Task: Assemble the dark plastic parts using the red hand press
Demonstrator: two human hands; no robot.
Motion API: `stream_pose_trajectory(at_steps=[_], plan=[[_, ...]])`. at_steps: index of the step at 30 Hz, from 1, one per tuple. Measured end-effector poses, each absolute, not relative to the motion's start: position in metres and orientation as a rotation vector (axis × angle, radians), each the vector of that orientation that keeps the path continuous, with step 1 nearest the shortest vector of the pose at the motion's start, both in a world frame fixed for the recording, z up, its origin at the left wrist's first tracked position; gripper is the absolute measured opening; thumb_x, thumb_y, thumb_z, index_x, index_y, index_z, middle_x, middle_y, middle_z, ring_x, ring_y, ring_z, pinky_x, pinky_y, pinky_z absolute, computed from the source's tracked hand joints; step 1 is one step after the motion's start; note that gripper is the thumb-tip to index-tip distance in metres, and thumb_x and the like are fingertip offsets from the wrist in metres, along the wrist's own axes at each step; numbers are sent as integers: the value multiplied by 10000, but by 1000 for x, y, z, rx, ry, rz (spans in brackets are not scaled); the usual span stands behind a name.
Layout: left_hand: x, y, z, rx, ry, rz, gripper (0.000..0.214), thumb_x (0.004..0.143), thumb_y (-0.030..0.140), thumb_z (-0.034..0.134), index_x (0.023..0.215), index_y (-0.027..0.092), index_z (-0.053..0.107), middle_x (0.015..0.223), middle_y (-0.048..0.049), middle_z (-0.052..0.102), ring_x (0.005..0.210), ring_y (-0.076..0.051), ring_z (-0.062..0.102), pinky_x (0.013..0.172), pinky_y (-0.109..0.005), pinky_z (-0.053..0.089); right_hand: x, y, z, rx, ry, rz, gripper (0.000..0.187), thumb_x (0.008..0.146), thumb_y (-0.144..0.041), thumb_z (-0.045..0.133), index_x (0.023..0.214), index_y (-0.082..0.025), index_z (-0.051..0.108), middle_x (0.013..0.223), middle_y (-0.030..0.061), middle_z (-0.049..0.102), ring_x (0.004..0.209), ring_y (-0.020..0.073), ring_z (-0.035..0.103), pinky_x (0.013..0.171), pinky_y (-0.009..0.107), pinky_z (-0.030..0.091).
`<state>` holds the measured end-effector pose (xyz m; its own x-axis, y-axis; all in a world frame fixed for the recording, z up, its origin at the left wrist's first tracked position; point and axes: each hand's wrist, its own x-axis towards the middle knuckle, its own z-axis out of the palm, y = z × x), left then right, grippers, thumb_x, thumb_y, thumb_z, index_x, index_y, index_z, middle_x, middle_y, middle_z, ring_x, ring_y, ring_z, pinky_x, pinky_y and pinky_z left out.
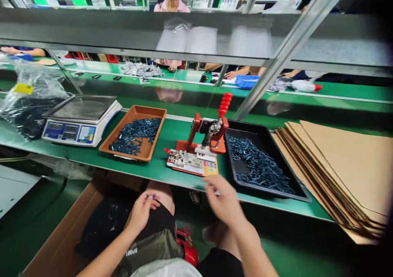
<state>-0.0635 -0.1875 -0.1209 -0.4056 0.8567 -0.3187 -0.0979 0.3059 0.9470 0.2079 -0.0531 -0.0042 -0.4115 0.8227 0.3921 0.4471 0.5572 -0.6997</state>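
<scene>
My left hand (145, 207) is over my lap, with thumb and fingers closed on a small dark plastic piece (151, 196). My right hand (222, 195), slightly blurred, hovers at the bench's front edge, its fingers loosely bent and apart, and I see nothing in them. Just beyond it stands a toggle clamp press (211, 136) with a red handle pointing up and a metal fixture (187, 161) at its base. An orange-brown tray (147, 155) of small dark blue pieces lies left of the press. To its right, a black tray (254, 129) holds many similar pieces.
A digital scale (70, 131) and a clear plastic bag (33, 101) of dark parts are at the left. Stacked cardboard sheets (346, 158) overhang the bench's right front edge. A metal post (276, 68) rises behind the press. Below is an open carton (61, 240). People work across the bench.
</scene>
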Motion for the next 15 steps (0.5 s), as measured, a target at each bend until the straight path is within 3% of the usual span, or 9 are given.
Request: stream_pose_trajectory(at_steps=[4, 6, 8, 12, 15], plan=[[-167, -235, -167, 832, 2108, 915, 498, 797, 626, 469, 982, 186, 613, 1048, -196, 750, 911, -316, 740, 902, -471, 548, 262, 35, 7, -1395, -1887, 375, 213, 893, -262, 518, 974, -199, 704, 935, 100, 715, 826, 225, 661, 793, 362, 527], [-202, -249, -182, 942, 2239, 566, 528, 710, 584, 560, 1020, 165, 649, 1095, -237, 736, 1061, -398, 703, 996, -532, 501, 275, 68, 7, -1517, -1950, 379, 229, 844, -203, 540, 985, -184, 719, 952, 104, 730, 803, 213, 669, 793, 344, 522], [-217, -249, -178, 1074, 2234, 400, 574, 664, 545, 610, 1084, 160, 672, 1193, -235, 710, 1144, -410, 668, 1024, -523, 497, 278, 89, 4, -1585, -2034, 413, 263, 794, -129, 551, 977, -180, 733, 944, 97, 743, 799, 198, 676, 784, 309, 512], [-200, -205, -103, 1468, 1984, 684, 455, 862, 532, 461, 1141, 252, 688, 1179, -95, 739, 1104, -277, 696, 1008, -412, 536, 272, 103, -7, -1660, -2136, 497, 252, 787, -88, 543, 913, -187, 737, 886, 61, 751, 810, 180, 682, 740, 252, 481], [-194, -140, -28, 1793, 2048, 912, 378, 884, 512, 482, 1011, 242, 713, 1116, -90, 738, 1072, -266, 681, 1002, -378, 523, 270, 101, -12, -1646, -2183, 604, 225, 807, -88, 553, 894, -180, 739, 947, 75, 763, 875, 182, 697, 762, 236, 474]])
